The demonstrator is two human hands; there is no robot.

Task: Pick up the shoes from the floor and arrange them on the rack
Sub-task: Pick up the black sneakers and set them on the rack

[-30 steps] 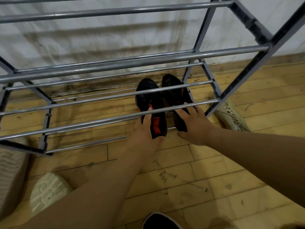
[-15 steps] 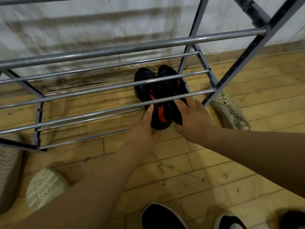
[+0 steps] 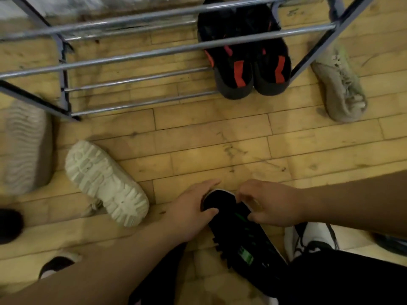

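A pair of black shoes with red stripes (image 3: 248,62) sits side by side on the lowest bars of the metal rack (image 3: 136,56), at its right end. Close to me on the wooden floor lies a black shoe with green marks (image 3: 240,230). My left hand (image 3: 191,212) grips its toe from the left, thumb curled over the top. My right hand (image 3: 268,203) pinches the same shoe's rim from the right.
A cream shoe (image 3: 105,183) lies sole-up on the left, beside a grey ribbed sole (image 3: 24,146). A beige sneaker (image 3: 341,84) lies right of the rack. A white and black shoe (image 3: 312,238) is by my right arm. Dark shoes sit at the left edge.
Both hands let go of the black and red pair on the rack and pulled back toward me. They now hold the black and green shoe on the floor. My view tilted down.
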